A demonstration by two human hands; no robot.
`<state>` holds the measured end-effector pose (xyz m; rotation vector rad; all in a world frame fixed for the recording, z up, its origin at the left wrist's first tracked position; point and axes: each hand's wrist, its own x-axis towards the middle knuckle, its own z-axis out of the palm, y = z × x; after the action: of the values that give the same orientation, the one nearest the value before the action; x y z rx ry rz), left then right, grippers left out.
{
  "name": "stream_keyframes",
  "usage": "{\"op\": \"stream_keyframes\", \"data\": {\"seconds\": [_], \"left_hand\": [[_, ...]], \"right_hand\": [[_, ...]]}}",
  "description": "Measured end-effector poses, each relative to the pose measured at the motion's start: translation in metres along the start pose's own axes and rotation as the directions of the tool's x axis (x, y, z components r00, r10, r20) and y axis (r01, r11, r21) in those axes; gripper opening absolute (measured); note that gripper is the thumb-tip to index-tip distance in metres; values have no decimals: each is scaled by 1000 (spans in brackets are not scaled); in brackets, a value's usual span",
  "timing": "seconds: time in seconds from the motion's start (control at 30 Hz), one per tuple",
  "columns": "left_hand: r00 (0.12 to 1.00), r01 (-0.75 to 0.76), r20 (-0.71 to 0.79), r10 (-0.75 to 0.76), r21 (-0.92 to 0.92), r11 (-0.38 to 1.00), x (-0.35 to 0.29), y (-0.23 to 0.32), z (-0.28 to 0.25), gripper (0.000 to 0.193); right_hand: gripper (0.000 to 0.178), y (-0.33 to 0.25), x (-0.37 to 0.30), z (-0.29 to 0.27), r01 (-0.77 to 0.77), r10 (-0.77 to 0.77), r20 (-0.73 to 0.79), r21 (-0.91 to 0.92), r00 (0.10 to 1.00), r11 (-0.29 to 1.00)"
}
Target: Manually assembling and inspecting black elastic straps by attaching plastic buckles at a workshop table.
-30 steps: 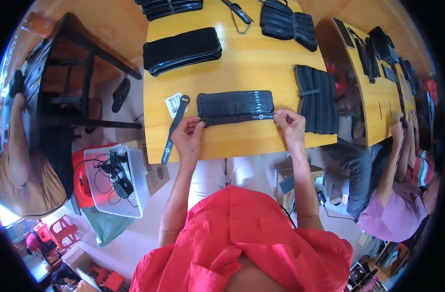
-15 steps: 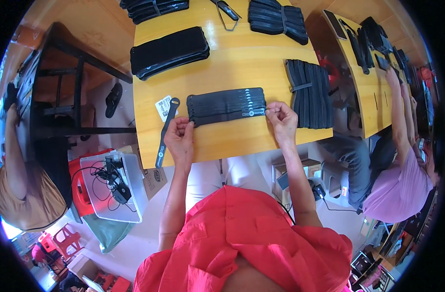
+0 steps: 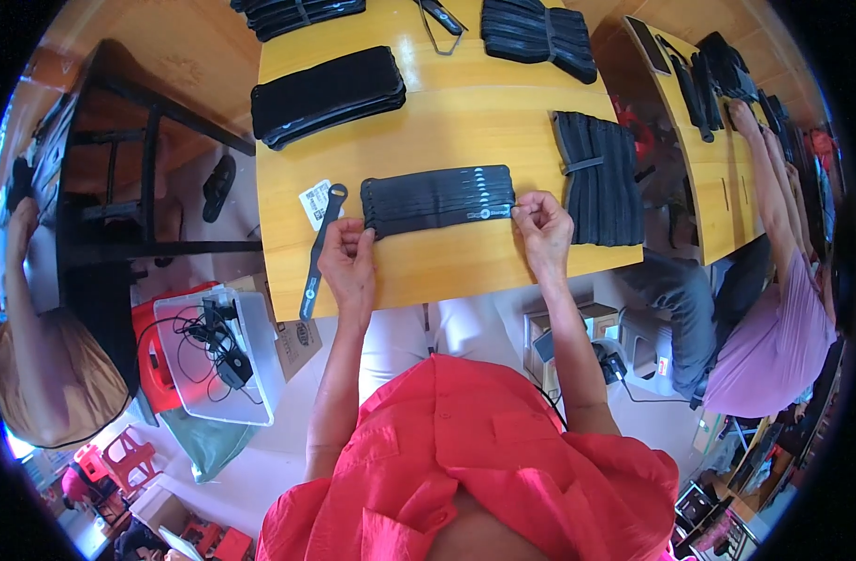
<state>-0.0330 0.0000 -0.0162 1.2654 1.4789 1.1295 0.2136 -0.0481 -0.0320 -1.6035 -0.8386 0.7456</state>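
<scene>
A fanned row of flat black straps, with round-holed ends on the left and pale printing near the right, lies on the yellow wooden table. My left hand pinches the lower left corner of the row between thumb and fingers. At the opposite lower corner my right hand pinches the right end of the nearest strap. One loose black strap with a ring-shaped end lies just left of my left hand, partly over a white printed label.
A thick black strap stack lies behind on the left. Banded bundles sit at the right, far right and far left. Co-workers sit either side, one reaching over another table. A clear bin of cables stands below left.
Both hands keep their pinches on the strap row, which stays nearly still. The co-worker's hand at the right has moved farther forward over the other table.
</scene>
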Motion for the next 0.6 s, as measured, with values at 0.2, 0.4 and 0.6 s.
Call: {"op": "stream_keyframes", "data": {"seconds": [0.2, 0.4, 0.6], "left_hand": [[998, 56, -13, -56, 13, 998, 0, 7, 2, 12], [1000, 9, 2, -9, 69, 998, 1, 3, 2, 11], [1000, 7, 2, -8, 114, 993, 2, 6, 2, 10]], "right_hand": [[7, -5, 1, 0, 7, -8, -29, -33, 1000, 999], [7, -7, 0, 4, 38, -43, -60, -84, 997, 996], [7, -14, -2, 6, 61, -75, -78, -161, 994, 985]]}}
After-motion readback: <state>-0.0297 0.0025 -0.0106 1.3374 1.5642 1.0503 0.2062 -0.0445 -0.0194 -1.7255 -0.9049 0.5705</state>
